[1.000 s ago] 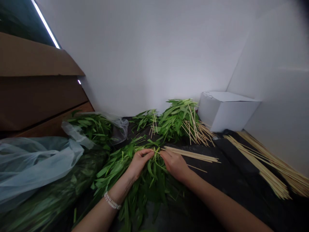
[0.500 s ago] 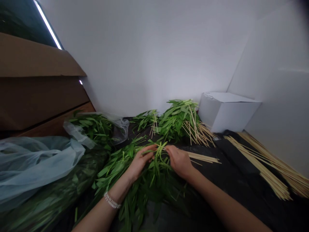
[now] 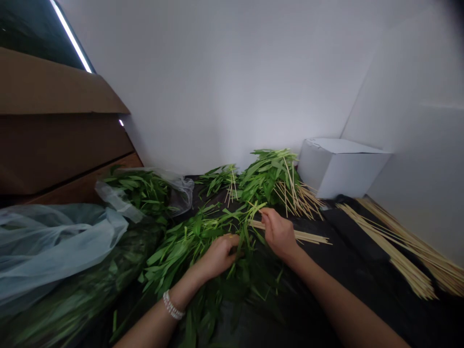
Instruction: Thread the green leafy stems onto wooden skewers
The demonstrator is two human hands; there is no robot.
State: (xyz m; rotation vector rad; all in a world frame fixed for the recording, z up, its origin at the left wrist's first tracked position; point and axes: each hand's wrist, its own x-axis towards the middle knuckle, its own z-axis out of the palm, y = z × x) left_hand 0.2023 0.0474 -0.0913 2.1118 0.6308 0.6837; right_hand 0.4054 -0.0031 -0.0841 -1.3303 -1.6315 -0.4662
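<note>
My right hand [image 3: 279, 233] is closed in a pinch on a thin bamboo skewer, which carries pale green stems [image 3: 256, 208] at its tip. Most of that skewer is hidden by the fingers. Leaves from these stems hang down between my hands. My left hand [image 3: 221, 252], with a beaded bracelet at the wrist, curls its fingers around leafy greens lower down; its fingertips are partly hidden. Under and left of it spreads a loose pile of leafy greens [image 3: 174, 246]. A few loose skewers [image 3: 310, 237] lie just behind my right hand.
Finished-looking skewered greens [image 3: 263, 181] are heaped by the wall, beside a smaller bunch [image 3: 217, 179]. A white box [image 3: 340, 169] stands behind bundles of bamboo skewers [image 3: 398, 256] on the right. Plastic bags of greens [image 3: 61, 241] and a cardboard box [image 3: 58, 92] occupy the left.
My right hand has moved slightly right and up with the stems. My left hand has come away from the stem ends and dropped lower, among the leaves.
</note>
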